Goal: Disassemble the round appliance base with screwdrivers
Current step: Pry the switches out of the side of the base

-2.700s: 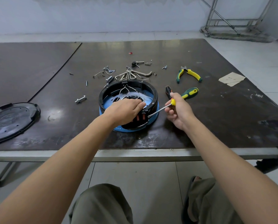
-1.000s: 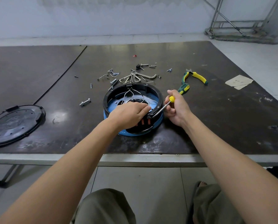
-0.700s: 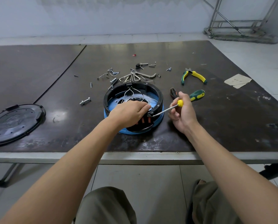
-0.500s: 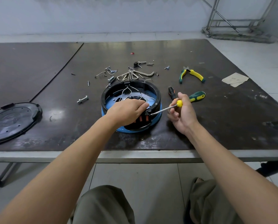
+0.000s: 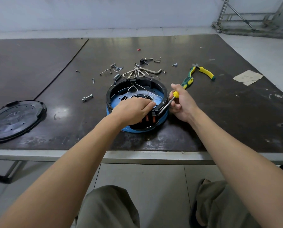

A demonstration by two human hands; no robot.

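Left hand (image 5: 134, 110) clamps the base (image 5: 161, 89); right hand (image 5: 183, 105) grips screwdriver (image 5: 175, 94); keep tip seated, lever gently, mind wires (image 5: 132, 87).

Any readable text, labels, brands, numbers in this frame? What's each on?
No text reads clearly.
On the round base, blue rim: small pale marks, too small to read.
On the paper scrap: faint marks, blurred.
On the black lid: raised arcs only, no words.
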